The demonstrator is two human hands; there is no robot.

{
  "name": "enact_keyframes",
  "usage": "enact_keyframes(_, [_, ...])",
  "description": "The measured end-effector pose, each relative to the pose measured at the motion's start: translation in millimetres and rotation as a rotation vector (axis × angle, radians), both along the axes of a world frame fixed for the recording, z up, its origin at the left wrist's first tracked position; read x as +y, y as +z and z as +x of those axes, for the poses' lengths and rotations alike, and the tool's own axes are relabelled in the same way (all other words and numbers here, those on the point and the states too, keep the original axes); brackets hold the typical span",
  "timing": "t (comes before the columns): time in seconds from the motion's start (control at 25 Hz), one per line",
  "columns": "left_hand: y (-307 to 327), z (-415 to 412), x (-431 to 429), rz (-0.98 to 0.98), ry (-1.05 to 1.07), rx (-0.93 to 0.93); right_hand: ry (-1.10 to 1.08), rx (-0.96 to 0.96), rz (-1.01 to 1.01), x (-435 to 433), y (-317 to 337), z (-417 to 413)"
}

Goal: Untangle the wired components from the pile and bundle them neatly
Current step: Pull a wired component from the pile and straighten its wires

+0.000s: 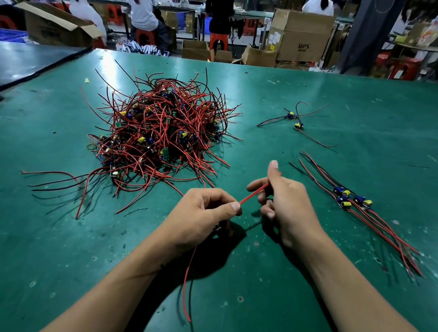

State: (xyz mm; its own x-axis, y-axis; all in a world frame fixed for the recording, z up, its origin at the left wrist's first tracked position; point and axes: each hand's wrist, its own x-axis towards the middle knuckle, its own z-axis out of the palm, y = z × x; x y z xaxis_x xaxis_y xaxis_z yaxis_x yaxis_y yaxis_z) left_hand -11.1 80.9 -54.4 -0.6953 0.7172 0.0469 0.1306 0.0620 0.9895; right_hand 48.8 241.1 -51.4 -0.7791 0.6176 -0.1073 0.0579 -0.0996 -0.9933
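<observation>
A tangled pile [159,132] of red and black wires with small yellow and blue parts lies on the green table [354,99], left of centre. My left hand [202,215] pinches a red wire [252,195] and my right hand [287,202] grips the same wire further along, so it runs taut between them. A loose end of wire hangs below my left hand toward me. A straightened bundle [354,204] of several wired components lies to the right of my right hand.
Two separate wired components [295,119] lie at the far right of the pile. A darker table [20,64] adjoins at the far left. Beyond the table edge stand cardboard boxes [299,36], red stools and several seated people.
</observation>
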Motion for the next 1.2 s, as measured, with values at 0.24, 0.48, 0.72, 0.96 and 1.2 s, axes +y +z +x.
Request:
enact_keyframes(0.24, [-1,1,0,-0.001,0.007,-0.025,0.156,0.001,-0.445,6,6,4])
enact_keyframes(0.48, [-4,2,2,0.041,0.077,-0.109,0.152,0.006,-0.34,6,6,6])
enact_keyframes(0.72, [2,0,-1,0.125,0.099,-0.352,0.16,0.03,-0.138,-1,-2,10])
enact_keyframes(0.96, [15,-6,-6,0.398,0.262,-0.629,0.358,0.016,0.687,-13,-11,13])
enact_keyframes(1.2, [19,-6,-6,0.516,0.378,-0.704,0.411,0.103,0.708,-35,-15,16])
